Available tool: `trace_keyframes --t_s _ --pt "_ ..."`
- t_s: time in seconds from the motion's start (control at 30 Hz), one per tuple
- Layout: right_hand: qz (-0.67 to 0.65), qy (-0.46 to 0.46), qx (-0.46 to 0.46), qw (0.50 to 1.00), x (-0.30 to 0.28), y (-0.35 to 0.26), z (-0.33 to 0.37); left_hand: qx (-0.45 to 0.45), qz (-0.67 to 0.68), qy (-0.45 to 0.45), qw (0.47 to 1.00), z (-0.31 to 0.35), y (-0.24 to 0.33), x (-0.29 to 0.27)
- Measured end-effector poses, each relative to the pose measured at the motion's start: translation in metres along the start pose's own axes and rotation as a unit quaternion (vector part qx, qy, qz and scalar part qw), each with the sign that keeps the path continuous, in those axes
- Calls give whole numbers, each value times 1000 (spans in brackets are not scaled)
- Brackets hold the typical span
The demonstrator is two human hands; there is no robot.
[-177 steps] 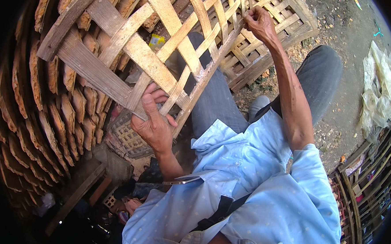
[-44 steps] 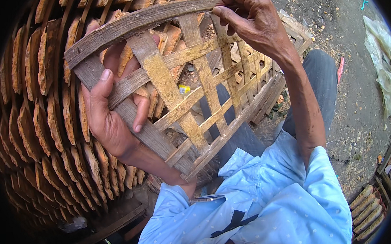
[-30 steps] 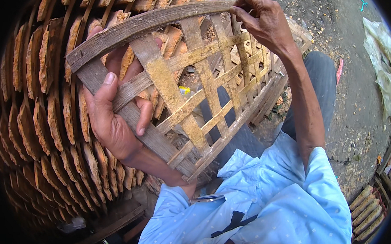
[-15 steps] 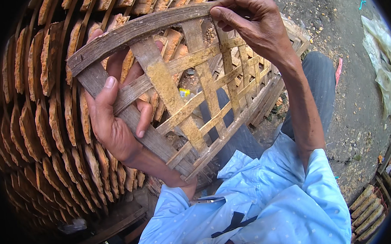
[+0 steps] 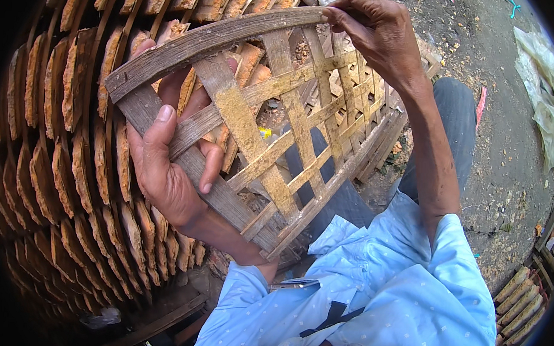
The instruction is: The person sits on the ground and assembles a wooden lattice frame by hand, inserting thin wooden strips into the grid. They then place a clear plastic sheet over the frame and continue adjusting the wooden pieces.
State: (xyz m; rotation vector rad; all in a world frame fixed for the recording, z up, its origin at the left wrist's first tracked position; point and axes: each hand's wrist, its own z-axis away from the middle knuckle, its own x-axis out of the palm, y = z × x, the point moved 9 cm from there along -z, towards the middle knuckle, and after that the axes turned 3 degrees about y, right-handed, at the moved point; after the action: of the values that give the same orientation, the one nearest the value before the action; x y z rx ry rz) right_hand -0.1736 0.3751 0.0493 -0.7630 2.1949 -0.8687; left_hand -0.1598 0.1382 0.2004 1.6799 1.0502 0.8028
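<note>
- Head view: the left hand (image 5: 164, 183) is gripping the wooden lattice (image 5: 248, 127) at its left end, thumb in front, fingers curling behind.
- The right hand (image 5: 387, 38) is pinching the far rim (image 5: 215, 36).
- The lattice is tilting between both hands, above the left leg (image 5: 350, 207).
- Orange-edged slabs (image 5: 74, 81) are standing at left; plastic sheeting (image 5: 547, 93) is lying far right.

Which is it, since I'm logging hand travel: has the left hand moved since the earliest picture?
Yes: the left hand moved leftward and up the view against the yellow packet, from below it to its lower left.
</note>
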Motion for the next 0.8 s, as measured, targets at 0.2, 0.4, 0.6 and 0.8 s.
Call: trace_keyframes --t_s 0.2,0.4,0.6,0.8 --pt "-94 -16 -34 995 2 -27 -1 -7 -32 -11 999 3 -4 -2" --pt "8 -41 69 997 3 48 6 2 -23 5 1000 1 -4 -8" --pt "98 -36 53 993 -7 63 7 1 -21 -6 1000 -1 -7 -13" --pt "53 -3 36 998 5 42 5 -6 -10 -11 1000 -3 -8 -9"
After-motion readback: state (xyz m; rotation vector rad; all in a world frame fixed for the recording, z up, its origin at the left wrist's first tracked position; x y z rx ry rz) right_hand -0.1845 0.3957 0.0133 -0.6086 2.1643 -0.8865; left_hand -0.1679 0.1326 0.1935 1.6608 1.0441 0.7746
